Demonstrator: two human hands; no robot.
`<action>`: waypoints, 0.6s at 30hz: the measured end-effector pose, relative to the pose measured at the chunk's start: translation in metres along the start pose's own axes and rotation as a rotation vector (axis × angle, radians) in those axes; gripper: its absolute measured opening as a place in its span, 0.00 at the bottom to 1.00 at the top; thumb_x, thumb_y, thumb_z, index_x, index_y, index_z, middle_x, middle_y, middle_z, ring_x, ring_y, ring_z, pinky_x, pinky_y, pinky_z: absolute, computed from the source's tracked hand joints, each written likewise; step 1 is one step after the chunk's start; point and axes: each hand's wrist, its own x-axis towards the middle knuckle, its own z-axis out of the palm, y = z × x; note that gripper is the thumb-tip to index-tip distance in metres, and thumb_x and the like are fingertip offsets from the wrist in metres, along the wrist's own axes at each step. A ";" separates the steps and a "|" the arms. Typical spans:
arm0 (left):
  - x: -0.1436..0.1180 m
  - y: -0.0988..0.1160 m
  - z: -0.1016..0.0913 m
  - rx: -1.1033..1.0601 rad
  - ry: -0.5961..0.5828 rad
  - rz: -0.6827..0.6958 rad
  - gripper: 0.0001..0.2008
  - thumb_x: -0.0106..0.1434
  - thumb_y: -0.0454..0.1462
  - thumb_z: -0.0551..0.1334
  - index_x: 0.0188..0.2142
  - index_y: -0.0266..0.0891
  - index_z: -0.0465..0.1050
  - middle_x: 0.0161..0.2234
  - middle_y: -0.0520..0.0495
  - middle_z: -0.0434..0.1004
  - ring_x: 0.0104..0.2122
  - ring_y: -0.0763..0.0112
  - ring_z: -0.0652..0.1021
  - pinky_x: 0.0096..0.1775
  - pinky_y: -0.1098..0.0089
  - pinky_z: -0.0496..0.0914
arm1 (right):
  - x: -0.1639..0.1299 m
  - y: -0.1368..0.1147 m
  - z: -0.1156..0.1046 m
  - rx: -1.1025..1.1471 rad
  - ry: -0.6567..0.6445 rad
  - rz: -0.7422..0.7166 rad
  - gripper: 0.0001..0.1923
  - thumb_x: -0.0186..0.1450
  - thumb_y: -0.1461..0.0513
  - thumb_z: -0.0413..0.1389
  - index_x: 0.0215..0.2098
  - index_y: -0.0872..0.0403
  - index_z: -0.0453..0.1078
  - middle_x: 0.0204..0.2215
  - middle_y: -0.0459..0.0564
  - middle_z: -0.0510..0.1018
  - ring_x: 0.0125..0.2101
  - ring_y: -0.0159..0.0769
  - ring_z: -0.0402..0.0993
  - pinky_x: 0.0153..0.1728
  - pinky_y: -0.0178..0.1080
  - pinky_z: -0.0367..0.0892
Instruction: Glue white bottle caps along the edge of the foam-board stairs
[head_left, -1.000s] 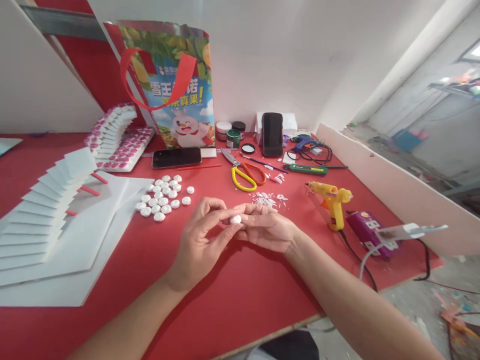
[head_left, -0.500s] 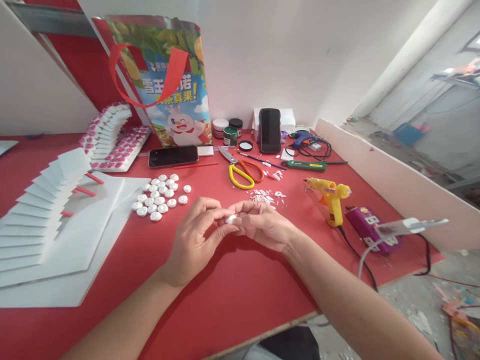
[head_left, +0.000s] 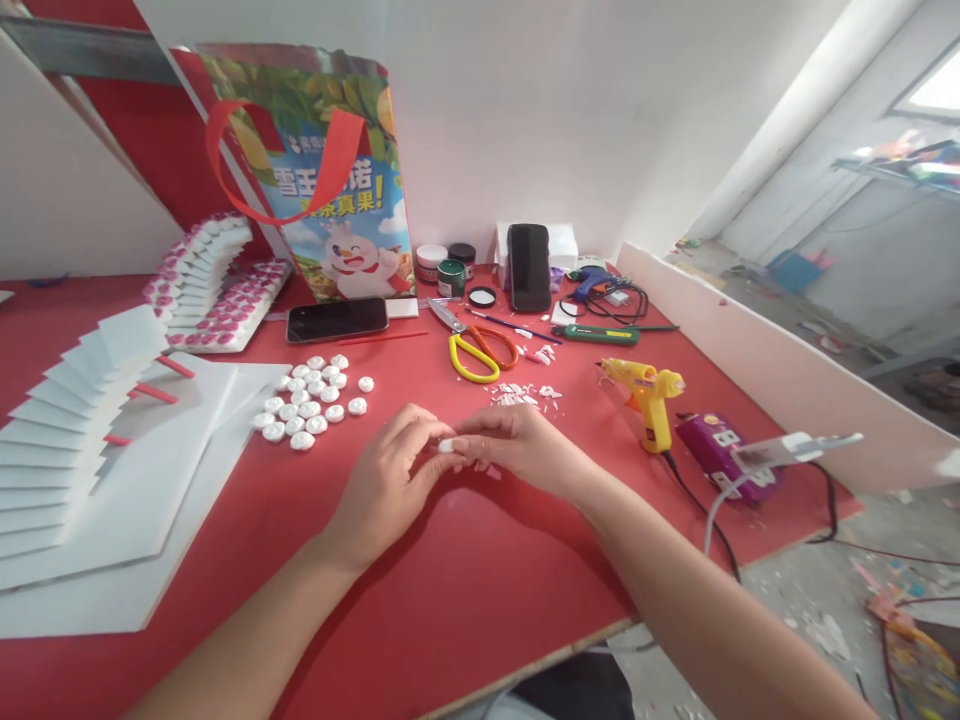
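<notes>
A small white rosette [head_left: 447, 446], partly covered by fingertips, is pinched over the red tabletop. My left hand [head_left: 397, 480] has its thumb and fingers closed on the left side of it. From the other side my right hand [head_left: 517, 448] grips it too, thumb against its front. Left of my hands lies a cluster of similar white rosettes [head_left: 308, 410] with swirled tops. Just beyond my right hand are scattered white scraps [head_left: 517, 396], and behind those rest scissors [head_left: 474, 357] with one yellow and one orange handle.
A stepped white board piece [head_left: 56, 430] stands on white sheets at left, with a pink-dotted piece [head_left: 247, 305] behind. A printed bag [head_left: 322, 180], phones [head_left: 337, 319] and paint jars [head_left: 451, 276] line the back. A yellow glue gun [head_left: 649, 395] and purple box [head_left: 724, 455] sit at right.
My right hand has turned so that its back shows more and its fingers point down over the rosette. Both hands still pinch it. The whole view has shifted slightly.
</notes>
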 end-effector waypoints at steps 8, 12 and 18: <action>0.000 -0.011 0.008 0.054 -0.085 -0.141 0.10 0.72 0.42 0.58 0.41 0.41 0.75 0.42 0.44 0.77 0.45 0.58 0.77 0.48 0.58 0.72 | 0.025 -0.029 -0.057 -1.037 0.510 0.153 0.18 0.73 0.68 0.46 0.56 0.59 0.72 0.56 0.64 0.75 0.53 0.47 0.74 0.51 0.41 0.65; -0.002 -0.013 0.011 0.083 -0.047 -0.111 0.11 0.71 0.43 0.60 0.45 0.41 0.76 0.47 0.41 0.77 0.50 0.56 0.77 0.52 0.55 0.73 | 0.050 -0.016 -0.072 -1.114 0.486 0.283 0.17 0.74 0.66 0.46 0.53 0.68 0.71 0.57 0.75 0.72 0.56 0.55 0.71 0.53 0.44 0.64; -0.005 -0.017 0.015 0.045 -0.078 -0.138 0.17 0.73 0.46 0.56 0.54 0.41 0.73 0.57 0.39 0.77 0.58 0.56 0.76 0.59 0.53 0.72 | 0.041 -0.013 -0.060 -1.172 0.375 0.239 0.18 0.78 0.61 0.42 0.54 0.61 0.70 0.61 0.65 0.72 0.61 0.47 0.68 0.57 0.39 0.61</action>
